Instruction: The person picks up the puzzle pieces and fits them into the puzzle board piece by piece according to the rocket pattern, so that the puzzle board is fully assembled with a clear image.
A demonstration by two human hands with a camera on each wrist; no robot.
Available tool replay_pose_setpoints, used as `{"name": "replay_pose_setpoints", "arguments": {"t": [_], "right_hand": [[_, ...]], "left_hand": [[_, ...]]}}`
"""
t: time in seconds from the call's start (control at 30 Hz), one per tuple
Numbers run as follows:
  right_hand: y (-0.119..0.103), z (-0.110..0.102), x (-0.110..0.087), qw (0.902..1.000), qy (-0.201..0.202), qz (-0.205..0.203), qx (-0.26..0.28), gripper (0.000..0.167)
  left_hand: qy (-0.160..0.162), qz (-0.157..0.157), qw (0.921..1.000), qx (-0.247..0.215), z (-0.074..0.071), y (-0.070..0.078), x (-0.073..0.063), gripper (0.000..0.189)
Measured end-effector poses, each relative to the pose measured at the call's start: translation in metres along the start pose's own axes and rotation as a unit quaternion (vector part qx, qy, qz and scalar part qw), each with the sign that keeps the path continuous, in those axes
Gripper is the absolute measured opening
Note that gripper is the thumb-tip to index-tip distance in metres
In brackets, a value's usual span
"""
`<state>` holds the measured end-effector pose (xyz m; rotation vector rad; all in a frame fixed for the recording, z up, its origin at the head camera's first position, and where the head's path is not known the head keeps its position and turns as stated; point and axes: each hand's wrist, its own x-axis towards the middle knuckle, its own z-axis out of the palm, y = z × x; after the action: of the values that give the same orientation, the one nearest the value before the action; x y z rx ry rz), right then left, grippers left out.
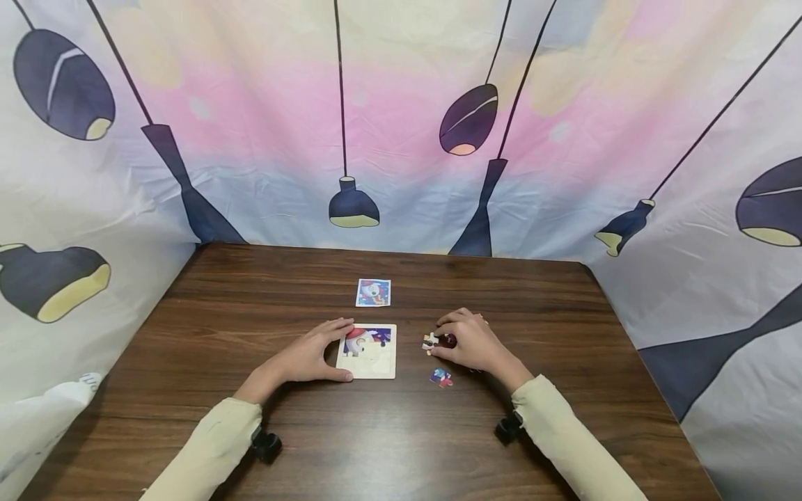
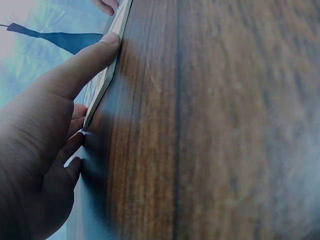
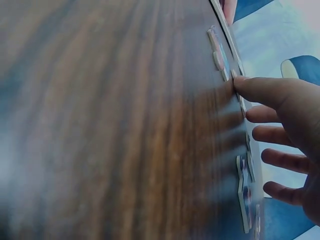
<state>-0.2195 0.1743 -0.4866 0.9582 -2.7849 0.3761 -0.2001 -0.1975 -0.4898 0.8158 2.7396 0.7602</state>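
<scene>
My left hand [image 1: 310,355] holds the left side of a square jigsaw puzzle board [image 1: 372,369], thumb at its near left corner and fingertips at the far left one. In the left wrist view, the thumb [image 2: 95,57] lies on the board's edge. The upper part of the board shows a picture with a red hat; the lower part is bare and pale. To the right, my right hand [image 1: 473,341] pinches a white, black and orange puzzle piece [image 1: 429,343] between thumb and index finger, low over the table. Its other fingers [image 3: 285,160] are spread.
Near the right hand lies a blue and red puzzle piece [image 1: 441,377]. More pieces [image 3: 245,195] lie beneath that hand, partly hidden in the head view. Behind the board is a small picture card [image 1: 373,292]. A printed cloth [image 1: 401,139] hangs around the wooden table [image 1: 401,445].
</scene>
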Motion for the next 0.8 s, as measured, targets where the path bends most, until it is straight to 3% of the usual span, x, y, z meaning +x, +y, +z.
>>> {"name": "replay_pose_setpoints", "arguments": {"t": [0.23,0.5,0.8], "right_hand": [[0.0,0.001,0.0,0.9999,-0.009,0.01,0.007,0.039],[0.001,-0.003,0.008,0.9993,-0.02,-0.032,0.009,0.031],[-0.009,-0.008,0.019,0.9986,-0.006,-0.047,0.025,0.032]], "left_hand": [[-0.001,-0.002,1.0,-0.003,0.001,0.0,-0.001,0.104],[0.0,-0.005,1.0,-0.006,0.001,-0.001,-0.001,0.105],[-0.002,-0.003,1.0,-0.009,0.0,0.0,0.0,0.105]]}}
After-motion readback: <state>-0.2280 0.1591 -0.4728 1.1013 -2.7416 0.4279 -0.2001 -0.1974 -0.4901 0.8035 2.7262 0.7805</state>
